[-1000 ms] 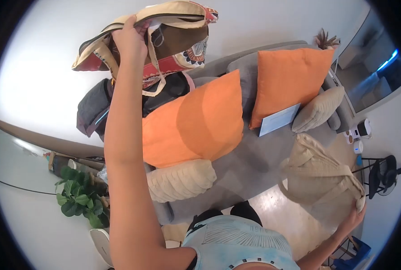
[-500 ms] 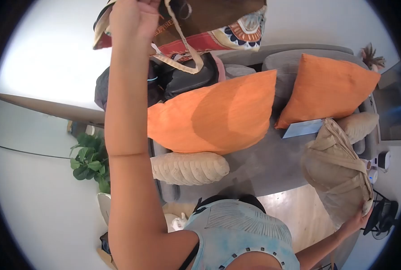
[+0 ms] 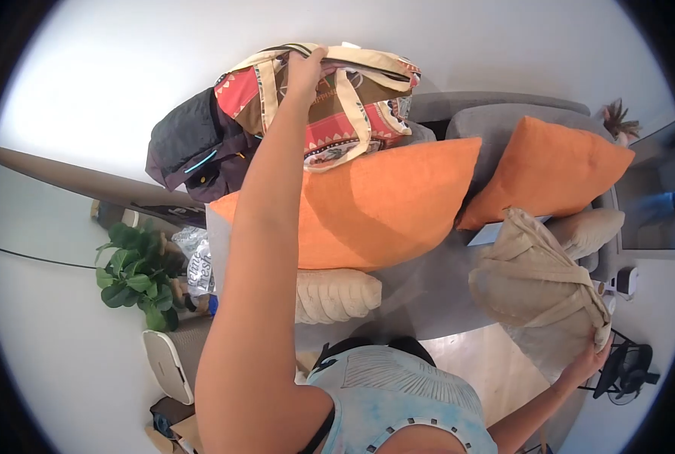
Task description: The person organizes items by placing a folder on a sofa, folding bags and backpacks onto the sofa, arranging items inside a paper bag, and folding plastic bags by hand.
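clasping the patterned bag point(image 3: 334, 127) is the left grip point(image 3: 305, 74), while the right grip point(image 3: 587, 365) clutches the beige bag point(image 3: 538, 280).

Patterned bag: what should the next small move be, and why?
Probably ease the patterned bag down before releasing it: the left hand grips its top edge, an orange cushion stands in front, and whether its base is supported is unclear.
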A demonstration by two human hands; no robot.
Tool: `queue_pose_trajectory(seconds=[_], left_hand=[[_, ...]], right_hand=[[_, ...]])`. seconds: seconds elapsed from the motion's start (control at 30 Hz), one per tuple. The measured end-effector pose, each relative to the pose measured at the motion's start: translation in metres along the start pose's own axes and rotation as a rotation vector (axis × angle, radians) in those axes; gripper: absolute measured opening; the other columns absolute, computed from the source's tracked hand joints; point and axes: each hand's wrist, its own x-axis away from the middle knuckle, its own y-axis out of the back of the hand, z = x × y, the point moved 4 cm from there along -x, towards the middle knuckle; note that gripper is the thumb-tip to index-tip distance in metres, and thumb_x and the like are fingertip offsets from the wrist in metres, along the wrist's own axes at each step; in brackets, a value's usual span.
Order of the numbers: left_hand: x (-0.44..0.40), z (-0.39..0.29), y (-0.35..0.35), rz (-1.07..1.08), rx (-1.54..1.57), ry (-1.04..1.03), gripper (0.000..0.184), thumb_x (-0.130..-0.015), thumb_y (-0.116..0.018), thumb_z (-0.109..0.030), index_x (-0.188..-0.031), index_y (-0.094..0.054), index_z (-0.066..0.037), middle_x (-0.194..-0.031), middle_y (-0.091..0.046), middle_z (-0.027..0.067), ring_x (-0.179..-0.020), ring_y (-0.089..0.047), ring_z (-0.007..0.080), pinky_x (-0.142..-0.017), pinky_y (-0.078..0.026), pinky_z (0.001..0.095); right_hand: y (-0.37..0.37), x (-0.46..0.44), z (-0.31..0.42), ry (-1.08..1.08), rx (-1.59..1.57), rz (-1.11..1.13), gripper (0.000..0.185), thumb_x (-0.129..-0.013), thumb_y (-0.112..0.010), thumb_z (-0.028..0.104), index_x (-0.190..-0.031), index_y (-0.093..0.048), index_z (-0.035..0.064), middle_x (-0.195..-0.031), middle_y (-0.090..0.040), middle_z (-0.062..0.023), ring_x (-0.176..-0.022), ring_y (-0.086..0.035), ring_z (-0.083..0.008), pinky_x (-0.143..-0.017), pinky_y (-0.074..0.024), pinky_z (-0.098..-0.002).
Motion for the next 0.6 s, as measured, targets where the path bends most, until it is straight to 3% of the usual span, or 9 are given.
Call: queue_pose_trajectory(seconds=[0.07,0.1,0.2,0.23,0.3,0.33,0.4,0.47,0.6], left_hand=[[0.003,-0.002,-0.001,0.183,0.072,0.062,0.033,-0.09,-0.055,-0.021,-0.108,-0.048,0.005,-0.105,-0.061,0.0168,-0.094,-0.063,0.0227,-0.082,-0.051,0.0301],[-0.002,-0.001,0.005,0.204,-0.049,0.058,0.043,-0.091,-0.055,-0.032,-0.11,-0.048,0.005,-0.108,-0.06,0.0182,-0.098,-0.061,0.0217,-0.089,-0.046,0.0312],[0.004,-0.002,0.029,0.267,-0.707,-0.167,0.05,-0.086,-0.06,-0.037,-0.118,-0.049,0.001,-0.11,-0.061,0.0113,-0.107,-0.056,0.0234,-0.094,-0.042,0.0318],[0.016,-0.002,0.03,0.266,-0.703,-0.167,0.05,-0.086,-0.06,-0.037,-0.118,-0.049,0.001,-0.11,-0.061,0.0113,-0.107,-0.056,0.0234,-0.094,-0.042,0.0318],[0.054,-0.011,0.024,0.022,-1.229,-0.685,0.057,-0.081,-0.062,-0.044,-0.127,-0.048,-0.015,-0.124,-0.053,0.0068,-0.119,-0.046,0.0295,-0.101,-0.032,0.0492],[0.072,-0.006,0.017,0.027,-1.224,-0.681,0.057,-0.081,-0.062,-0.044,-0.127,-0.048,-0.015,-0.124,-0.053,0.0068,-0.119,-0.046,0.0295,-0.101,-0.032,0.0492],[0.097,0.008,-0.017,0.062,-1.436,-0.813,0.059,-0.074,-0.06,-0.059,-0.126,-0.049,-0.035,-0.139,-0.039,0.0034,-0.132,-0.029,0.0312,-0.099,-0.013,0.0696],[0.091,0.032,-0.033,0.162,-1.444,-0.789,0.062,-0.071,-0.053,-0.07,-0.128,-0.044,-0.046,-0.144,-0.032,0.0025,-0.134,-0.024,0.0344,-0.095,-0.007,0.0766],[0.075,0.067,-0.039,0.412,-1.485,-0.858,0.068,-0.069,-0.049,-0.074,-0.131,-0.038,-0.048,-0.144,-0.033,-0.0035,-0.134,-0.024,0.0327,-0.096,-0.008,0.0761]], right_hand=[[-0.004,0.0,0.003,-0.008,0.029,0.015,0.016,-0.087,-0.057,0.009,-0.1,-0.057,-0.0009,-0.091,-0.058,-0.0033,-0.083,-0.051,-0.0118,-0.078,-0.0404,-0.0241],[-0.004,0.0,-0.002,-0.022,0.0,0.009,0.017,-0.087,-0.057,0.009,-0.1,-0.057,-0.0013,-0.091,-0.058,-0.0035,-0.084,-0.051,-0.012,-0.078,-0.0402,-0.0243],[-0.01,-0.001,-0.006,-0.019,-0.047,0.03,0.017,-0.087,-0.057,0.01,-0.1,-0.057,-0.0018,-0.092,-0.058,-0.0038,-0.085,-0.05,-0.0123,-0.079,-0.0398,-0.0247],[-0.011,-0.001,-0.003,0.0,-0.067,0.049,0.017,-0.087,-0.058,0.01,-0.099,-0.056,-0.002,-0.093,-0.058,-0.0039,-0.085,-0.05,-0.0124,-0.08,-0.0395,-0.0248],[-0.019,0.002,0.01,0.012,-0.055,0.043,0.017,-0.086,-0.058,0.01,-0.099,-0.056,-0.0017,-0.093,-0.058,-0.0037,-0.086,-0.05,-0.0125,-0.081,-0.0392,-0.0249],[-0.022,0.003,0.016,0.02,-0.045,0.04,0.017,-0.086,-0.059,0.01,-0.098,-0.056,-0.0015,-0.093,-0.058,-0.0036,-0.086,-0.05,-0.0125,-0.081,-0.0389,-0.0251],[-0.028,0.0,0.017,0.027,-0.018,0.035,0.018,-0.086,-0.059,0.01,-0.098,-0.056,-0.0014,-0.093,-0.058,-0.0036,-0.086,-0.05,-0.0126,-0.081,-0.0389,-0.0251],[-0.031,-0.001,0.014,0.048,-0.001,0.041,0.018,-0.086,-0.059,0.011,-0.098,-0.056,-0.0014,-0.093,-0.058,-0.0035,-0.085,-0.049,-0.0127,-0.081,-0.0389,-0.0251],[-0.035,0.0,0.027,0.077,0.074,0.051,0.022,-0.086,-0.06,0.013,-0.102,-0.057,-0.0018,-0.095,-0.059,-0.0039,-0.085,-0.05,-0.0135,-0.081,-0.0393,-0.0255]])
